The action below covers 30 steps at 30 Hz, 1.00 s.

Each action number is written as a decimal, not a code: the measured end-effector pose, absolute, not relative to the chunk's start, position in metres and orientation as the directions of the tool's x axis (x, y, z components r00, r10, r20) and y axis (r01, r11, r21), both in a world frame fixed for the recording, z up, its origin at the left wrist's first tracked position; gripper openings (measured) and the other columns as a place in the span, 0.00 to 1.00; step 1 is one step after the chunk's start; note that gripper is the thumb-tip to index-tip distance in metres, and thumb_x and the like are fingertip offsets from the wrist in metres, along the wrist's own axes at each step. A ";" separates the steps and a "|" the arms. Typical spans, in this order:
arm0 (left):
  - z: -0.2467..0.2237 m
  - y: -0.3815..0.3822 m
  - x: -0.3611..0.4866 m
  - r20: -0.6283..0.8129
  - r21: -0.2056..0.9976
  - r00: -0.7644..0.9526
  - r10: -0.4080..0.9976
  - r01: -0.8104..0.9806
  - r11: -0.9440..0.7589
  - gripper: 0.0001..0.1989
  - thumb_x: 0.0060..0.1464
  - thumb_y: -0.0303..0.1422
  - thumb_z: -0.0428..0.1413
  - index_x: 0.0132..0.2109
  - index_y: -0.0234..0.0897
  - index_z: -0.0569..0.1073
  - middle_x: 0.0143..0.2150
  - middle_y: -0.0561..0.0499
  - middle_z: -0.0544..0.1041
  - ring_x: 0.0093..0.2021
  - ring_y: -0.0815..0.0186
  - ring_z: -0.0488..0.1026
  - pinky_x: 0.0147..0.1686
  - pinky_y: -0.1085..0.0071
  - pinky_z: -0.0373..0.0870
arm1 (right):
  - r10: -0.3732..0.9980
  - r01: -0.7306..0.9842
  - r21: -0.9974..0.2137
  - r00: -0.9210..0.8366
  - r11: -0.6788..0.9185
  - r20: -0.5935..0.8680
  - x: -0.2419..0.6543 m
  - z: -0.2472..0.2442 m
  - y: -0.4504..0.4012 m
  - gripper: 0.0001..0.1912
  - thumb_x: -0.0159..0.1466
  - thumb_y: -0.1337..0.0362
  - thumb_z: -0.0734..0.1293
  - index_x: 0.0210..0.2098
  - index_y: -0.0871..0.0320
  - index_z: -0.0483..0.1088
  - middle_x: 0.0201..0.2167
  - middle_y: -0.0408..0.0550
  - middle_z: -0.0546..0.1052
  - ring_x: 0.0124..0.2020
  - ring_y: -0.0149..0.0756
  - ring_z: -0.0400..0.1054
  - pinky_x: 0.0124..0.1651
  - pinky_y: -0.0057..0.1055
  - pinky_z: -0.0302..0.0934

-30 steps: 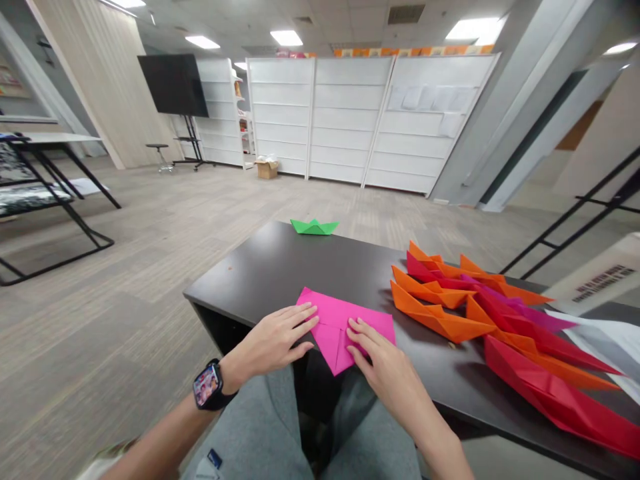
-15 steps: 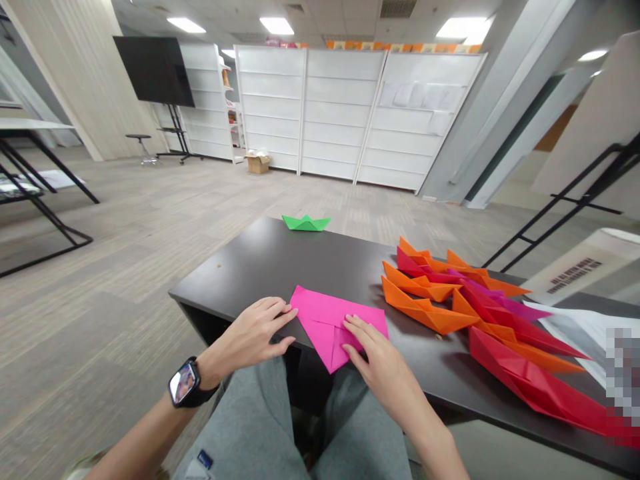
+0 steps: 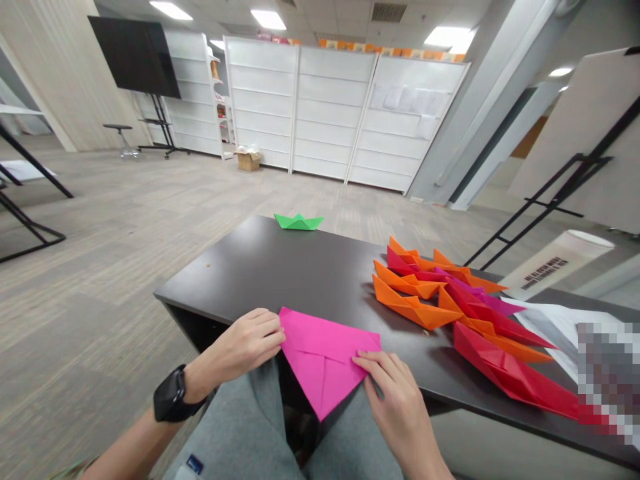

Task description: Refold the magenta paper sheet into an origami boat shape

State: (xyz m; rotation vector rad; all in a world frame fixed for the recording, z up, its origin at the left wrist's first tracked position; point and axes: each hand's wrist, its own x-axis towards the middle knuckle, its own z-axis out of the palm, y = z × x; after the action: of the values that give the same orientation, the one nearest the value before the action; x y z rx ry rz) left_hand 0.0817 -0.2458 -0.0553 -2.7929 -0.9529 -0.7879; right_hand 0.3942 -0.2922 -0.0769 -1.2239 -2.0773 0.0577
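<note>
A folded sheet of pink paper lies over the front edge of the dark table, its pointed corner hanging toward my lap. Creases and a flap show on its upper face. My left hand, with a black watch on the wrist, pinches the paper's left corner. At the right side, my right hand grips the edge between thumb and fingers, the thumb partly hidden under it.
Several orange paper boats and red paper boats crowd the right side of the table. A green paper boat sits at the far edge. A white cylinder and loose papers lie at the right.
The pink paper has come nearer to my body, with more of it past the table edge. My right hand has gone from lying on the paper to gripping its right edge.
</note>
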 end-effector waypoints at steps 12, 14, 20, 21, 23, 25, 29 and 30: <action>-0.050 -0.232 0.072 0.298 0.841 0.017 0.954 0.469 -0.271 0.12 0.57 0.36 0.59 0.47 0.37 0.71 0.32 0.54 0.76 0.32 0.65 0.75 0.37 0.68 0.73 | 0.924 0.572 -0.738 -0.101 0.358 0.370 0.373 -0.048 -0.219 0.23 0.62 0.63 0.68 0.56 0.58 0.68 0.39 0.47 0.75 0.28 0.33 0.71 0.37 0.34 0.69; -0.059 -0.226 0.074 0.357 0.777 0.013 0.934 0.550 -0.305 0.10 0.57 0.34 0.59 0.45 0.37 0.72 0.33 0.53 0.76 0.32 0.66 0.75 0.37 0.68 0.73 | 0.902 0.628 -0.673 -0.120 0.392 0.414 0.369 -0.059 -0.210 0.20 0.61 0.65 0.68 0.54 0.58 0.69 0.40 0.48 0.74 0.34 0.36 0.73 0.42 0.36 0.69; -0.065 -0.227 0.074 0.561 0.455 0.253 0.788 0.701 -0.549 0.06 0.63 0.28 0.51 0.42 0.38 0.74 0.45 0.47 0.76 0.47 0.61 0.74 0.49 0.63 0.72 | 0.831 0.779 -0.391 -0.281 0.490 0.480 0.370 -0.056 -0.221 0.10 0.66 0.68 0.63 0.42 0.54 0.75 0.49 0.53 0.74 0.49 0.45 0.71 0.53 0.45 0.67; -0.063 -0.228 0.072 0.546 0.403 0.339 0.766 0.696 -0.595 0.09 0.64 0.26 0.49 0.44 0.38 0.74 0.45 0.47 0.77 0.47 0.62 0.75 0.49 0.64 0.72 | 0.818 0.777 -0.355 -0.335 0.520 0.468 0.372 -0.053 -0.226 0.11 0.67 0.69 0.62 0.42 0.54 0.76 0.49 0.52 0.75 0.50 0.45 0.71 0.53 0.46 0.67; -0.058 -0.231 0.064 0.480 0.314 0.494 0.725 0.674 -0.668 0.10 0.65 0.27 0.50 0.48 0.39 0.75 0.46 0.47 0.79 0.47 0.62 0.76 0.48 0.65 0.73 | 0.792 0.746 -0.317 -0.445 0.586 0.418 0.379 -0.049 -0.236 0.12 0.68 0.68 0.62 0.45 0.53 0.76 0.48 0.51 0.78 0.50 0.44 0.73 0.53 0.44 0.68; -0.052 -0.233 0.055 0.408 0.251 0.594 0.694 0.658 -0.710 0.13 0.61 0.34 0.57 0.52 0.39 0.74 0.51 0.45 0.79 0.50 0.58 0.76 0.51 0.62 0.73 | 0.772 0.721 -0.299 -0.517 0.626 0.368 0.386 -0.047 -0.247 0.13 0.66 0.63 0.67 0.50 0.52 0.75 0.52 0.51 0.78 0.53 0.45 0.72 0.55 0.44 0.68; -0.042 -0.236 0.042 0.323 0.239 0.675 0.663 0.620 -0.747 0.18 0.60 0.38 0.59 0.56 0.40 0.73 0.55 0.46 0.79 0.55 0.57 0.75 0.56 0.62 0.70 | 0.761 0.695 -0.314 -0.561 0.647 0.325 0.399 -0.049 -0.260 0.22 0.63 0.60 0.71 0.56 0.51 0.72 0.56 0.52 0.76 0.57 0.47 0.70 0.59 0.45 0.66; -0.041 -0.236 0.041 0.321 0.260 0.667 0.672 0.620 -0.740 0.14 0.63 0.36 0.56 0.54 0.41 0.75 0.53 0.48 0.80 0.54 0.59 0.76 0.55 0.64 0.71 | 0.763 0.684 -0.340 -0.556 0.646 0.330 0.399 -0.049 -0.261 0.18 0.65 0.60 0.69 0.54 0.50 0.74 0.54 0.51 0.77 0.56 0.46 0.71 0.58 0.44 0.66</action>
State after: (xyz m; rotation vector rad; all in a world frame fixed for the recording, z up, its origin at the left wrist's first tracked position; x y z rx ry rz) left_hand 0.0414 -0.2361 -0.0411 -2.9849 -1.1628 -0.6598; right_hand 0.3994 -0.2609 -0.0491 -1.1340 -2.4170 0.2384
